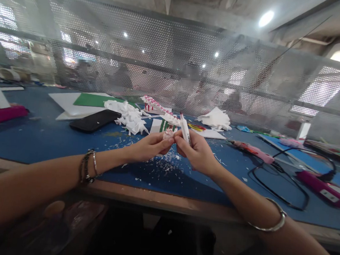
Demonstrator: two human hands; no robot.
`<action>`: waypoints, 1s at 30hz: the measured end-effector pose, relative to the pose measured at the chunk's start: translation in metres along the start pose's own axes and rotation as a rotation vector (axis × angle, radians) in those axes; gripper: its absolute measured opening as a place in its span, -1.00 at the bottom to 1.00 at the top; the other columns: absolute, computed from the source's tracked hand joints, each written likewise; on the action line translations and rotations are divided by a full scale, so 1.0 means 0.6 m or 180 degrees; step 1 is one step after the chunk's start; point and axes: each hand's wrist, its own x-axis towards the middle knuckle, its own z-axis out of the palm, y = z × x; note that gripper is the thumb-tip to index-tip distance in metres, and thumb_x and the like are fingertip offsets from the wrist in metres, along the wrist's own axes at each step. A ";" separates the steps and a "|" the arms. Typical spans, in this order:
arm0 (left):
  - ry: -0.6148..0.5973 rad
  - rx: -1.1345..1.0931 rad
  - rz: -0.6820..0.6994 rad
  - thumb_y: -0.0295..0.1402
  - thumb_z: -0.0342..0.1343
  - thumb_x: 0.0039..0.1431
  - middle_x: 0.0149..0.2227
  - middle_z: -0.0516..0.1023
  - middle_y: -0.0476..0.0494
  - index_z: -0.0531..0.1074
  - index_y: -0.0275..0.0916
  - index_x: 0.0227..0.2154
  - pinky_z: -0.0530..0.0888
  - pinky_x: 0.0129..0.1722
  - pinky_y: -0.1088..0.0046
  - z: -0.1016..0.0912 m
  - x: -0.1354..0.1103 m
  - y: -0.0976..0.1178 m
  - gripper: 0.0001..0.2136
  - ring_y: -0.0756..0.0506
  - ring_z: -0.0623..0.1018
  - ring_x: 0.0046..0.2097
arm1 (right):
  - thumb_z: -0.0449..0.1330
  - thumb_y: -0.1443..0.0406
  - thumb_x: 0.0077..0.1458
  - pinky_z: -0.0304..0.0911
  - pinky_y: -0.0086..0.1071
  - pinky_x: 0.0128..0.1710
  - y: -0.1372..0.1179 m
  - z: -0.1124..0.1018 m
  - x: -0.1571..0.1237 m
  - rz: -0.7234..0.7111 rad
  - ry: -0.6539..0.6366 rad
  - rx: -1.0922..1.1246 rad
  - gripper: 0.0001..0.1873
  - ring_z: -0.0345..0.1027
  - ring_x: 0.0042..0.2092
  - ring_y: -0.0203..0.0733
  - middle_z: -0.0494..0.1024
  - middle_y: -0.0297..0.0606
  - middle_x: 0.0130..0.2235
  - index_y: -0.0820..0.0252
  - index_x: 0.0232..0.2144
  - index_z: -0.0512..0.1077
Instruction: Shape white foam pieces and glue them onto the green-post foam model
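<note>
My left hand (149, 146) is closed on a small white piece with reddish marks (168, 134), pinched between thumb and fingers. A white marker pen (185, 129) with a dark red tip pointing up is gripped in my right hand (196, 149). The fingertips of both hands meet around the small piece, and they partly hide it. Just behind them stands a small model part with green posts and a white top (170, 120). Beyond it lies a white strip with pink-red markings (156, 103) and red posts. White scraps (166, 165) are scattered beneath my hands.
A black phone (95, 121), a pile of white cutouts (127, 116) and a green sheet (96, 100) lie to the left. On the right are a pink soldering-iron-like tool (253, 150) with a black cord and a magenta power strip (328, 191). A perforated metal screen (164, 59) stands behind.
</note>
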 end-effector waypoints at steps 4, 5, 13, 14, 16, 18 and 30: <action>-0.0002 0.0108 0.0101 -0.16 -0.18 0.09 -0.67 -0.01 0.13 0.06 -0.23 -0.64 0.02 -0.70 0.59 -0.002 0.000 -0.002 -0.69 0.12 0.02 -0.63 | -0.02 0.17 0.03 -0.04 -0.50 -0.61 0.000 0.001 0.001 -0.0100 0.0052 -0.0282 -0.80 -0.05 -0.60 -0.46 0.11 -0.50 -0.63 0.21 -0.45 0.20; 0.0003 0.0155 0.0125 -0.17 -0.19 0.10 -0.67 0.00 0.12 0.07 -0.23 -0.64 0.03 -0.70 0.59 -0.002 0.000 -0.003 -0.70 0.12 0.03 -0.63 | 0.00 0.16 0.01 -0.03 -0.49 -0.58 -0.002 0.001 0.001 -0.0123 0.0121 -0.0528 -0.79 -0.02 -0.58 -0.45 0.13 -0.48 -0.61 0.20 -0.47 0.20; 0.0062 0.0750 0.0354 -0.30 -0.22 0.11 -0.66 0.04 0.11 0.07 -0.23 -0.63 0.09 -0.67 0.59 -0.004 0.001 -0.002 -0.77 0.11 0.07 -0.62 | -0.03 0.33 -0.09 -0.09 -0.50 -0.61 -0.016 0.003 -0.003 -0.0155 0.0473 -0.1477 -0.89 -0.07 -0.61 -0.46 0.09 -0.50 -0.67 0.18 -0.61 0.14; 0.0064 0.0773 0.0325 -0.30 -0.22 0.11 -0.66 0.04 0.11 0.07 -0.23 -0.63 0.09 -0.66 0.59 -0.004 0.001 -0.002 -0.76 0.11 0.07 -0.62 | -0.04 0.32 -0.08 -0.08 -0.51 -0.61 -0.017 0.004 -0.004 -0.0197 0.0451 -0.1464 -0.89 -0.06 -0.60 -0.45 0.11 -0.49 -0.67 0.18 -0.61 0.15; 0.0106 0.0795 0.0259 -0.30 -0.22 0.10 -0.67 0.03 0.11 0.07 -0.22 -0.63 0.09 -0.65 0.59 -0.004 0.001 -0.001 -0.77 0.11 0.07 -0.62 | -0.03 0.29 -0.07 -0.06 -0.51 -0.59 -0.018 0.004 -0.005 -0.0296 0.0408 -0.1464 -0.87 -0.03 -0.59 -0.45 0.16 -0.48 -0.65 0.19 -0.59 0.18; 0.0143 0.0837 0.0228 -0.30 -0.22 0.10 -0.67 0.04 0.11 0.06 -0.22 -0.64 0.10 -0.65 0.58 -0.003 0.001 -0.002 -0.77 0.10 0.07 -0.62 | -0.02 0.27 -0.06 -0.05 -0.51 -0.59 -0.017 0.004 -0.005 -0.0321 0.0403 -0.1571 -0.86 -0.01 -0.59 -0.45 0.18 -0.47 -0.65 0.19 -0.59 0.18; 0.0611 0.1700 0.0671 -0.35 -0.26 0.13 -0.61 0.13 0.08 0.07 -0.22 -0.47 0.19 -0.52 0.53 -0.021 -0.003 0.005 -0.88 0.07 0.16 -0.58 | -0.15 0.22 0.05 -0.15 -0.45 -0.59 -0.020 -0.043 -0.004 -0.0427 0.0535 -0.3558 -0.74 0.09 -0.60 -0.33 0.27 -0.34 -0.64 0.21 -0.48 0.26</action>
